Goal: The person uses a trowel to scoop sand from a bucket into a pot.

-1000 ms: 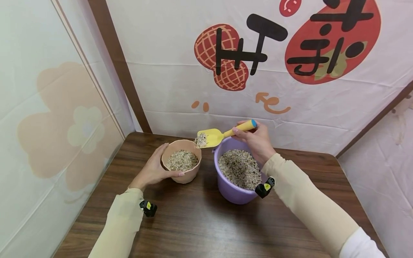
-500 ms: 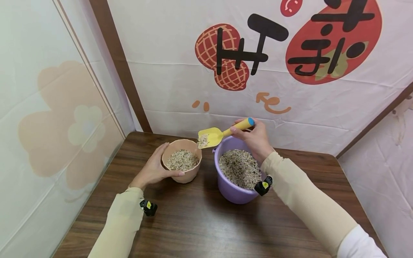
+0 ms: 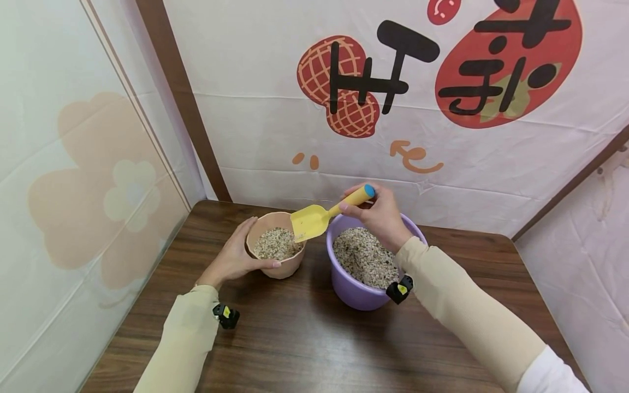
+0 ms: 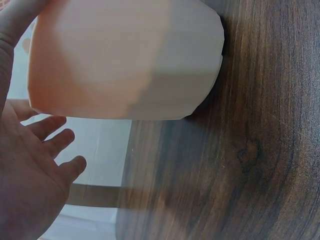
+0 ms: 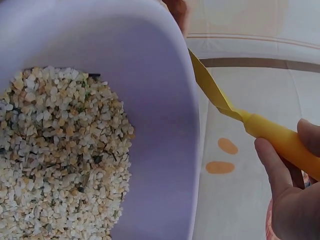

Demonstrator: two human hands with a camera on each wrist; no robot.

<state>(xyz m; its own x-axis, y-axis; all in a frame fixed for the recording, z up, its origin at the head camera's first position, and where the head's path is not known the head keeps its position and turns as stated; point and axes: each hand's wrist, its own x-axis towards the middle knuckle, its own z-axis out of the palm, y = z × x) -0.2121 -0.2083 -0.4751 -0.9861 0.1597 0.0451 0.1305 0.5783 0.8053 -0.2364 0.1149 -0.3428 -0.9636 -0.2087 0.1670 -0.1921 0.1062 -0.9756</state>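
A peach flowerpot (image 3: 285, 269) with gravel (image 3: 277, 244) in it stands on the table at centre-left. My left hand (image 3: 233, 257) holds its left side, thumb in front and fingers behind; several fingertips (image 4: 76, 165) stay off the wall in the left wrist view. My right hand (image 3: 385, 219) grips the yellow handle of a toy shovel (image 3: 309, 222) with a blue end. The blade tilts down over the pot's right rim, with only a few grains on it. Under the right hand is a purple bucket (image 3: 351, 289) of gravel (image 5: 60, 150).
The brown wooden table (image 3: 314, 349) ends at a white printed cloth wall (image 3: 255, 136) behind. Another cloth wall (image 3: 73, 218) rises at the left. A small gap parts the pot from the bucket.
The shovel moved slightly right, then came left and lower, tipping over the pot. The gravel on its blade has nearly all gone. My left hand and the pot stay put.
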